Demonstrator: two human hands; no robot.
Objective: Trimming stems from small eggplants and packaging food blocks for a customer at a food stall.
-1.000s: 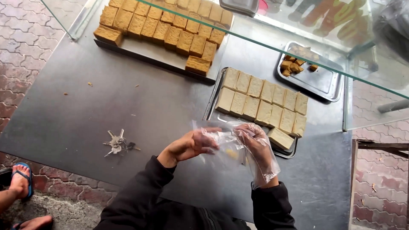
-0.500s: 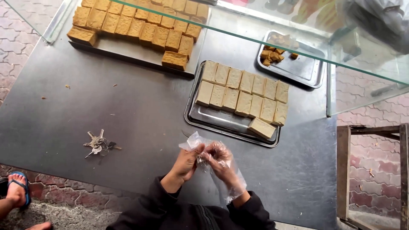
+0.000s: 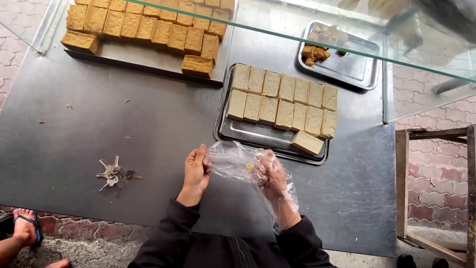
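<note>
My left hand is bare and pinches the edge of a clear plastic bag above the steel counter. My right hand wears a loose clear plastic glove and grips the other side of the same bag. Just beyond the hands stands a steel tray with pale tofu blocks in two rows, one block lying apart at the tray's near right corner. Dark sleeves cover both my forearms.
A larger tray of browner fried blocks sits at the back left. A small tray with a few pieces is at the back right under a glass pane. Keys lie at left. A wooden stool frame stands right; someone's sandalled foot is at the bottom left.
My view has shifted, so the trays sit higher and further left in frame. My hands have drawn apart a little, spreading the plastic bag between them.
</note>
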